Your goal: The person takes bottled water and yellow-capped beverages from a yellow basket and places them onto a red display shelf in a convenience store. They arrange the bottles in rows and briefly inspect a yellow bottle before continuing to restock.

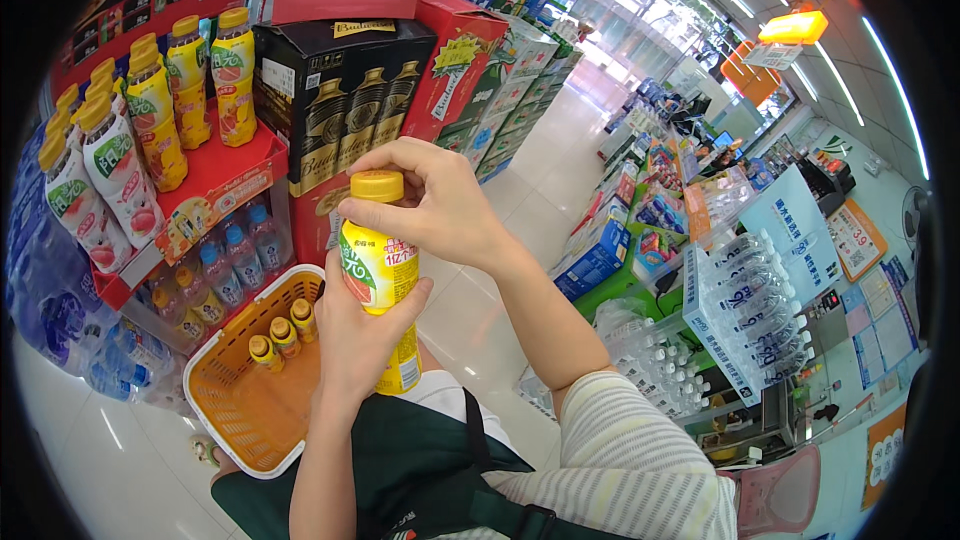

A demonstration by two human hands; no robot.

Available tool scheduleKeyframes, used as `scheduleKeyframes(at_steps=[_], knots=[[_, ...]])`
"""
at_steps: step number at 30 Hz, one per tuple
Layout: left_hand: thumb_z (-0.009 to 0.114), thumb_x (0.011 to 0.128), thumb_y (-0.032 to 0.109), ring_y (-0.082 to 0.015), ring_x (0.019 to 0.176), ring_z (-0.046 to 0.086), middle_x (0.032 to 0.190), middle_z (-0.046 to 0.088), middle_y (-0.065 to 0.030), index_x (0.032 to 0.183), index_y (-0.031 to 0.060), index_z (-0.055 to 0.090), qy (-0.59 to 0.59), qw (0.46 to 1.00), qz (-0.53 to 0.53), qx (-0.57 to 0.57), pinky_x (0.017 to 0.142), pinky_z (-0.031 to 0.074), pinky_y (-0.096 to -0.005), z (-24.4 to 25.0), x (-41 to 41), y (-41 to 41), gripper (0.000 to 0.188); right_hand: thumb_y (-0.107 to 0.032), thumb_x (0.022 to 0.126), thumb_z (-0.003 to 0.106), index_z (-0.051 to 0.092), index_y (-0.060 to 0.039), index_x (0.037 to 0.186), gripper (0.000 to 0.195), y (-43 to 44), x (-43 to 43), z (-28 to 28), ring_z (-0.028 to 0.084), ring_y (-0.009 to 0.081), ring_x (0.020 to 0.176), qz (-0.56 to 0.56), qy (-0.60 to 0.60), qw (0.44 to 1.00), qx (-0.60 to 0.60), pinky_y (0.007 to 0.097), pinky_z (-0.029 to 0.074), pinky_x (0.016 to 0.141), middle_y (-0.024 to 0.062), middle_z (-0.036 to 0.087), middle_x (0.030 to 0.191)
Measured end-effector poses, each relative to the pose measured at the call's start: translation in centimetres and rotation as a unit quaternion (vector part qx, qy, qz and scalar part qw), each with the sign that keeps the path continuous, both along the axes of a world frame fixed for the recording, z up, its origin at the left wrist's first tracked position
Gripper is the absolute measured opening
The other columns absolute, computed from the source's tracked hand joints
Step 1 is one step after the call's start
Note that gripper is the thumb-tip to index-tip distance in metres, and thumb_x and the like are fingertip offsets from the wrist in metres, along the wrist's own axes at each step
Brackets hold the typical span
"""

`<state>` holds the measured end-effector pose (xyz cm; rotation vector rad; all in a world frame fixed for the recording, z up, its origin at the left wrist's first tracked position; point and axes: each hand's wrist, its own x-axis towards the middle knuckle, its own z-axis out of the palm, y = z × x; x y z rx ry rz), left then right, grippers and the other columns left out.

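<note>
Before my chest is a yellow plastic drink bottle [395, 259] with a gold screw cap and a printed fruit label. My left hand [360, 330] wraps around its waist from below. Up at the cap, the thumb and fingers of my right hand [442, 206] grip the bottle's top. The bottle stands nearly upright. Below and to the left sits an orange plastic basket [225, 390] with a white rim, holding three bottles [285, 335] with gold caps along its far side.
On the left, a red display shelf [247, 154] carries rows of yellow bottles [235, 79] and white bottles [120, 172]. Small blue-capped bottles [241, 251] stand beneath it. Beer cartons [341, 90] are stacked ahead. To the right are clear water bottles [750, 307] and a snack counter [660, 210].
</note>
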<state>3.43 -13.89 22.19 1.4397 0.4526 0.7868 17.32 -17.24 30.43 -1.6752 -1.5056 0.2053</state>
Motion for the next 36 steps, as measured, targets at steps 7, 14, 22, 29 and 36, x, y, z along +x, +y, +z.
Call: scheduleKeyframes(at_steps=[7,14,22,29,36], knots=[[0.082,0.074,0.023,-0.0206,0.084,0.069,0.095,0.069,-0.0123,0.108,0.0,0.048,0.003,1.0,-0.007,0.004,0.076,0.054,-0.0341,-0.1,0.1,0.3,0.053,-0.019,0.078,0.08,0.064,0.0016,0.104,0.037,-0.1,-0.1,-0.2,0.064,0.0108,0.086,-0.01,0.014,1.0,0.0,0.0245,0.053,0.074,0.0064,0.064,0.096],[0.082,0.075,0.021,-0.0187,0.085,0.068,0.096,0.068,-0.0116,0.108,0.0005,0.049,-0.01,1.0,-0.005,-0.008,0.076,0.054,-0.0331,-0.6,-0.2,0.4,0.051,-0.02,0.079,0.079,0.064,0.0012,0.104,0.036,0.5,-0.2,-0.8,0.063,0.0106,0.085,-0.001,0.022,1.0,-0.01,0.0245,0.053,0.073,0.006,0.063,0.097],[0.082,0.074,0.019,-0.0173,0.082,0.066,0.092,0.067,-0.0097,0.105,0.0011,0.049,0.001,1.0,0.025,0.013,0.073,0.052,-0.0325,-1.6,-1.1,1.0,0.048,-0.024,0.079,0.078,0.064,-0.0018,0.106,0.038,1.0,-0.8,-1.3,0.061,0.0128,0.092,0.054,0.042,0.996,-0.057,0.0279,0.051,0.078,0.0076,0.064,0.101],[0.081,0.073,0.018,-0.0291,0.096,0.064,0.104,0.063,-0.0168,0.119,0.0019,0.049,0.039,0.99,0.09,0.102,0.08,0.051,-0.0372,-9.6,-2.5,4.8,0.059,-0.027,0.072,0.079,0.065,-0.0009,0.099,0.04,4.2,-2.2,-6.6,0.064,0.0263,0.086,0.079,-0.105,0.987,-0.092,0.0344,0.05,0.075,0.0137,0.063,0.089],[0.075,0.077,0.027,-0.0389,0.117,0.054,0.124,0.056,-0.0261,0.13,-0.004,0.048,0.227,0.968,0.088,0.051,0.099,0.043,-0.042,-19.3,-7.0,6.6,0.067,-0.019,0.066,0.081,0.065,0.0001,0.096,0.039,6.7,-3.5,-20.7,0.063,0.035,0.086,0.065,-0.083,0.981,-0.161,0.0399,0.05,0.077,0.0197,0.062,0.091]])
